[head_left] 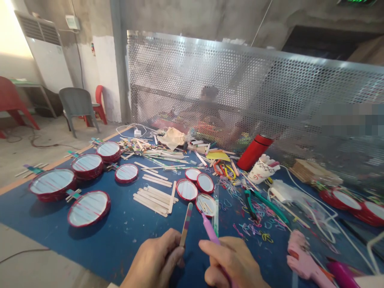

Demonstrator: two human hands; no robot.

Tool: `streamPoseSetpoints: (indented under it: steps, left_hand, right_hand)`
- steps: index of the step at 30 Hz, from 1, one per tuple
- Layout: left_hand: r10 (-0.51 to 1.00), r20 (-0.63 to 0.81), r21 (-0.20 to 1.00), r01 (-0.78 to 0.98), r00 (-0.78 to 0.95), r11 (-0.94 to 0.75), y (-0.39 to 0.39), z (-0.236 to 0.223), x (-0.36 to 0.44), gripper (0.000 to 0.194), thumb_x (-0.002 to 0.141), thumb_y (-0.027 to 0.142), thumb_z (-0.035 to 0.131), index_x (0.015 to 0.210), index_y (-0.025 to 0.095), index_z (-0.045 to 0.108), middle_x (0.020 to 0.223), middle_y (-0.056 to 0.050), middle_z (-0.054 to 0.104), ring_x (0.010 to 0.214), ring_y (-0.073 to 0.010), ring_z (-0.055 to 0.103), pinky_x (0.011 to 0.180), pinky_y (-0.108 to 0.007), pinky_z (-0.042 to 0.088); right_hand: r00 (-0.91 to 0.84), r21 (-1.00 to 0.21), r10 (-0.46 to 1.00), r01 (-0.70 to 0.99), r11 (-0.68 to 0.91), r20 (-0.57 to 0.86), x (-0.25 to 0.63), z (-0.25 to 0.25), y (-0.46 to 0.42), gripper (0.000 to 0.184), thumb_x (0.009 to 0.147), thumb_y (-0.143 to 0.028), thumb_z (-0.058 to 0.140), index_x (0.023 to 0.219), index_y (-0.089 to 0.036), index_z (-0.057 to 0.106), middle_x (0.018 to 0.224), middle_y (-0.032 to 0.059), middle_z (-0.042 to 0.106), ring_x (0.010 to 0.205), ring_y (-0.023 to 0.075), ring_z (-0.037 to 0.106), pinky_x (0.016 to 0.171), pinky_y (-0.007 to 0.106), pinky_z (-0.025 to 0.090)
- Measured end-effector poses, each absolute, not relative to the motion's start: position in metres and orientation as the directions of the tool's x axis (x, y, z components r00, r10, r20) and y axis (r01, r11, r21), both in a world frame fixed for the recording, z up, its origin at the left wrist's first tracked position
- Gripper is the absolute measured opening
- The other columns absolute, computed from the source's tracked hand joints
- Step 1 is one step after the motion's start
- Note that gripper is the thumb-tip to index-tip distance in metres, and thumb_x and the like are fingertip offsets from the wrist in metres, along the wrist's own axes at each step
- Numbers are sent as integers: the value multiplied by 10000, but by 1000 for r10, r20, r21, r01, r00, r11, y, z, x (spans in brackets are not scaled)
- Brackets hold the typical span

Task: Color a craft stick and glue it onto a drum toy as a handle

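My left hand (159, 258) pinches a craft stick (186, 224) between thumb and fingers, tilted upward, with coloured bands along it. In my right hand (234, 260) is a purple marker (211, 229), its tip pointing up and away, apart from the stick. Just beyond the marker tip lies a small red-rimmed round dish (206, 212) with short stick pieces in it. Several plain craft sticks (151, 201) lie in a row left of it. Larger red-rimmed round pieces with white faces, such as the nearest one (89, 209), stand on the left.
The blue table (126, 248) carries a heap of sticks (162, 154) at the back. On the right are a red flask (255, 152), a paper cup of markers (261, 171), green-handled pliers (271, 206), scattered rubber bands (247, 228) and a pink glue gun (303, 256). A perforated metal panel (240, 88) stands behind.
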State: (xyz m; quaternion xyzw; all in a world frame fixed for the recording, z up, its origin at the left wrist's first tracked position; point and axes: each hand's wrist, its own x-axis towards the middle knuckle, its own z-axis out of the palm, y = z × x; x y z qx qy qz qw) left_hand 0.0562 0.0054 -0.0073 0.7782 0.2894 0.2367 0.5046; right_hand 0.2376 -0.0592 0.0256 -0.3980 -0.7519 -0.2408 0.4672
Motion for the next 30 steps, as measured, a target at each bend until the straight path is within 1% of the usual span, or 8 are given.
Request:
streamPoseSetpoints:
  steps: [3, 8, 12, 15, 17, 19, 21, 30]
  left_hand:
    - [688, 71, 918, 223, 722, -329, 5, -6, 56, 141, 929, 296, 443, 828, 234, 521, 713, 44, 698, 364, -58, 473, 363, -125, 320]
    - [698, 78, 912, 232, 712, -338, 5, -6, 57, 164, 914, 299, 477, 776, 224, 527, 677, 42, 685, 363, -58, 485, 371, -125, 325]
    - [704, 93, 913, 222, 704, -343, 5, -7, 57, 167, 907, 295, 489, 764, 221, 535, 667, 38, 681, 360, -60, 484, 362, -129, 315]
    - [699, 84, 912, 228, 711, -342, 5, -5, 57, 161, 904, 290, 487, 764, 221, 526, 657, 41, 669, 369, -62, 486, 363, -126, 319]
    - [697, 73, 912, 235, 713, -336, 4, -3, 57, 164, 901, 290, 488, 755, 221, 516, 647, 43, 662, 374, -61, 481, 363, -124, 315]
    - [702, 58, 912, 248, 710, -326, 4, -2, 57, 169, 899, 293, 490, 748, 221, 511, 642, 43, 657, 376, -61, 476, 361, -123, 309]
    - [707, 50, 912, 257, 705, -321, 3, 0, 58, 174, 900, 296, 487, 745, 221, 505, 637, 44, 650, 376, -61, 472, 363, -125, 305]
    - [715, 174, 851, 262, 677, -455, 4, -6, 59, 148, 857, 224, 483, 711, 215, 466, 534, 74, 476, 477, -92, 418, 473, -181, 284]
  right_hand:
    - [-253, -11, 379, 820, 573, 890, 239, 27, -58, 252, 996, -301, 406, 941, -139, 592, 481, -51, 525, 379, 85, 494, 430, 191, 432]
    - [-247, -15, 396, 833, 553, 884, 238, 26, -57, 235, 977, -269, 418, 841, -184, 590, 495, -42, 533, 403, 85, 512, 457, 175, 432]
    - [-262, 8, 380, 831, 555, 887, 236, 26, -57, 222, 965, -253, 434, 817, -185, 585, 479, -51, 509, 404, 79, 496, 458, 164, 423]
    - [-273, -7, 450, 849, 528, 850, 234, 29, -59, 209, 971, -248, 442, 833, -181, 584, 495, -47, 521, 428, 85, 511, 494, 174, 442]
    - [-275, -3, 454, 853, 522, 848, 233, 31, -61, 217, 978, -250, 436, 833, -180, 581, 492, -49, 519, 426, 84, 509, 496, 175, 443]
    - [-269, 17, 407, 850, 526, 873, 231, 32, -62, 227, 980, -244, 434, 819, -180, 582, 489, -47, 528, 425, 79, 519, 475, 165, 431]
    - [-253, -2, 454, 872, 490, 854, 230, 32, -63, 227, 977, -244, 444, 818, -179, 592, 515, -32, 560, 462, 90, 554, 507, 176, 453]
    - [-298, 9, 485, 859, 513, 822, 233, 32, -65, 227, 981, -227, 429, 822, -171, 581, 494, -48, 509, 448, 80, 481, 535, 188, 445]
